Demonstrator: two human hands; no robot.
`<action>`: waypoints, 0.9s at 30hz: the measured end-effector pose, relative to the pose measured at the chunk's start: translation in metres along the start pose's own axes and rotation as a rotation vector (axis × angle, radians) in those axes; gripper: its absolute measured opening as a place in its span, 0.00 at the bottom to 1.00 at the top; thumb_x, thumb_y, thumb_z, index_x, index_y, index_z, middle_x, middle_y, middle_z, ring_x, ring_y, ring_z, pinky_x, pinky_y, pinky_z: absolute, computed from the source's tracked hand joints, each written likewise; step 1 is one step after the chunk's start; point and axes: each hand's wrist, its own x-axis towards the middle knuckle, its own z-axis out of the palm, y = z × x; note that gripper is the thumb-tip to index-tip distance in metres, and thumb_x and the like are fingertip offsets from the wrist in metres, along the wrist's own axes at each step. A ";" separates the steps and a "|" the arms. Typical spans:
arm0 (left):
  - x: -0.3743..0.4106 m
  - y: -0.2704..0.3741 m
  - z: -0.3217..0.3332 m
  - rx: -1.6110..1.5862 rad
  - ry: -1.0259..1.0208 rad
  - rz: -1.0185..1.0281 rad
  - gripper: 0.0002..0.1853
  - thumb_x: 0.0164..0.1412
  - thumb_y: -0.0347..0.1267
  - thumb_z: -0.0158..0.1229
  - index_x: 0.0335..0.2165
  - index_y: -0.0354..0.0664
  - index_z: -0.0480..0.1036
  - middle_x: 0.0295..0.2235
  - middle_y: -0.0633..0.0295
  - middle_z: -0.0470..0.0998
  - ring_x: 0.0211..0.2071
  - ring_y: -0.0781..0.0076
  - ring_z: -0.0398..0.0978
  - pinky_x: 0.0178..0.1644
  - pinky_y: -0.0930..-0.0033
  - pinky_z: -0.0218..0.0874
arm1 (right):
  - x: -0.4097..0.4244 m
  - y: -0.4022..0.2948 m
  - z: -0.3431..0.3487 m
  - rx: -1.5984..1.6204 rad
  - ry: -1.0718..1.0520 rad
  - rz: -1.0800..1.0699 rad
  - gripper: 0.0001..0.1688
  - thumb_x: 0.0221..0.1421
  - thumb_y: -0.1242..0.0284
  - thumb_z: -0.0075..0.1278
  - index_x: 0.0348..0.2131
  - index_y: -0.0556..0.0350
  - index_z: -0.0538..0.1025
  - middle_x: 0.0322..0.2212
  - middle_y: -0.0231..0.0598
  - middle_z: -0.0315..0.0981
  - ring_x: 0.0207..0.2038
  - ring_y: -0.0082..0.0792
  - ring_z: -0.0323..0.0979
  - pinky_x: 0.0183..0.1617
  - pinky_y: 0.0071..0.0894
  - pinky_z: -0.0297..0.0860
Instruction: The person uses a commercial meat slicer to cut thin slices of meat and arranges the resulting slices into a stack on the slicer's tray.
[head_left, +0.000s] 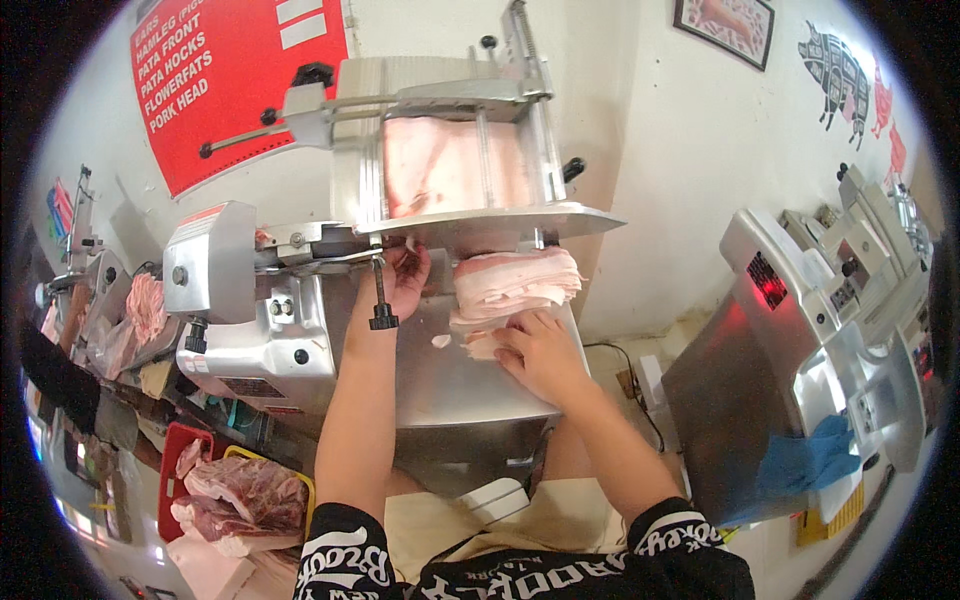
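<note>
A meat slicer (300, 375) of bare metal stands before me. Behind its blade plate (495, 223), a pale slab of pork (454, 165) is held in the carriage. My left hand (407, 281) reaches up under the blade plate, palm turned upward; its fingertips are partly hidden beside a small whitish scrap, and whether they pinch it is unclear. Below the blade, a stack of thin pork slices (517, 281) rests on the metal receiving tray (465, 397). My right hand (546, 356) lies on the near edge of this stack, fingers slightly apart. A small fat scrap (441, 341) sits left of the stack.
A black-knobbed rod (381, 292) hangs over my left wrist. Red and yellow crates (172, 480) at lower left contain large meat pieces (247, 495). Another slicing machine (750, 360) stands right, with a blue cloth (810, 457). More sliced meat (146, 307) and a person's arm (64, 382) appear at left.
</note>
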 end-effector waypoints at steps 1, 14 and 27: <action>0.004 -0.007 0.006 -0.025 0.103 -0.018 0.07 0.61 0.22 0.49 0.36 0.32 0.72 0.33 0.52 0.77 0.34 0.61 0.77 0.36 0.72 0.73 | -0.002 0.004 0.000 -0.010 -0.006 0.007 0.15 0.51 0.65 0.59 0.40 0.46 0.80 0.39 0.34 0.72 0.47 0.41 0.68 0.52 0.43 0.64; -0.043 -0.015 -0.057 0.226 0.063 0.071 0.15 0.63 0.28 0.57 0.49 0.41 0.71 0.43 0.62 0.75 0.37 0.77 0.70 0.40 0.78 0.65 | 0.002 0.007 0.002 0.347 0.195 0.091 0.19 0.53 0.67 0.57 0.43 0.59 0.76 0.41 0.50 0.72 0.45 0.53 0.70 0.51 0.48 0.67; -0.125 -0.062 -0.023 1.965 -0.333 0.787 0.10 0.57 0.24 0.59 0.37 0.27 0.73 0.35 0.48 0.76 0.37 0.51 0.74 0.45 0.61 0.65 | 0.012 -0.020 0.002 -0.163 0.081 0.328 0.28 0.46 0.68 0.59 0.47 0.61 0.73 0.42 0.52 0.70 0.45 0.50 0.71 0.50 0.48 0.67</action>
